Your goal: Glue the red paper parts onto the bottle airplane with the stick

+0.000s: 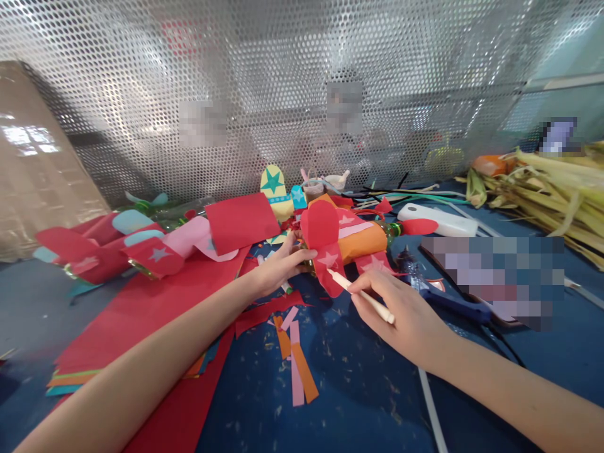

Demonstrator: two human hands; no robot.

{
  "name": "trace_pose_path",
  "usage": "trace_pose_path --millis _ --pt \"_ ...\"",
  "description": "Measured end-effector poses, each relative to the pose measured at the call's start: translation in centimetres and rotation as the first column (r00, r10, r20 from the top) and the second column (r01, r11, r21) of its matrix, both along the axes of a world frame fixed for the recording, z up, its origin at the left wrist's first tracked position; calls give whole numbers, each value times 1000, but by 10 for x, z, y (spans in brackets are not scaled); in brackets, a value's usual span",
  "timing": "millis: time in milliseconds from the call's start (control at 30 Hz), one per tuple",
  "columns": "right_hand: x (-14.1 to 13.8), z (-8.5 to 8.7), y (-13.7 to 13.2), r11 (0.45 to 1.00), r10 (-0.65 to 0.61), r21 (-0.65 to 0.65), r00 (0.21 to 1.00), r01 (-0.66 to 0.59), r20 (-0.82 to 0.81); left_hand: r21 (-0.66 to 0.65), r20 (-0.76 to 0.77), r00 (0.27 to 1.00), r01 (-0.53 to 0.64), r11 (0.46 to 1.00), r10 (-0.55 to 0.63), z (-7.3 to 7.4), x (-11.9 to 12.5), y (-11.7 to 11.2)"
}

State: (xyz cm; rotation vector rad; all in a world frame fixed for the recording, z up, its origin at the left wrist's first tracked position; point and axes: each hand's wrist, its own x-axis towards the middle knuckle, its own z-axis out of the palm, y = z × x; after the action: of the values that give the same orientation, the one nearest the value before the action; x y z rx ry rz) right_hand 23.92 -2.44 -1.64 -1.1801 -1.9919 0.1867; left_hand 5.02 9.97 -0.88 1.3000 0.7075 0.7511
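Note:
A bottle wrapped in orange and red paper (362,243), shaped like an airplane, lies on its side in front of me. Its red paper fin stands up, and pink stars mark its red flaps. My left hand (286,261) grips the bottle's left end, with some fingertips hidden behind it. In my right hand (391,308) is a white marker pen (372,305), pinched between thumb and fingers. The pen's tip is at the star on the lower red flap (329,270); whether it touches the paper I cannot tell.
Red paper sheets (155,327) and paper strips (296,365) lie on the blue table. Other paper-covered bottles (101,248) are at left. A glue gun (453,302), a phone (500,277) and dried husks (557,201) lie at right. Perforated metal (264,82) stands behind.

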Motion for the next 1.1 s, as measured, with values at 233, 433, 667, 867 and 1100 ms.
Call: trace_pose_path --millis 233,433,667,867,1100 --pt "0 -1 0 1000 -16 5 1000 16 -6 3 -15 1000 -4 1000 4 0 0 0" --pt "1 -2 1 1000 -7 8 1000 7 -1 -7 -3 1000 -14 1000 14 -2 1 2" --pt "1 -2 1 1000 -9 22 1000 10 -19 -1 3 1000 -7 1000 7 -3 0 3" --pt "1 -1 1 999 -16 28 1000 16 -10 -9 9 1000 4 1000 -4 -1 0 1" --pt "1 -2 1 999 -24 46 999 25 -25 -2 -4 1000 1 1000 -1 -3 0 4"
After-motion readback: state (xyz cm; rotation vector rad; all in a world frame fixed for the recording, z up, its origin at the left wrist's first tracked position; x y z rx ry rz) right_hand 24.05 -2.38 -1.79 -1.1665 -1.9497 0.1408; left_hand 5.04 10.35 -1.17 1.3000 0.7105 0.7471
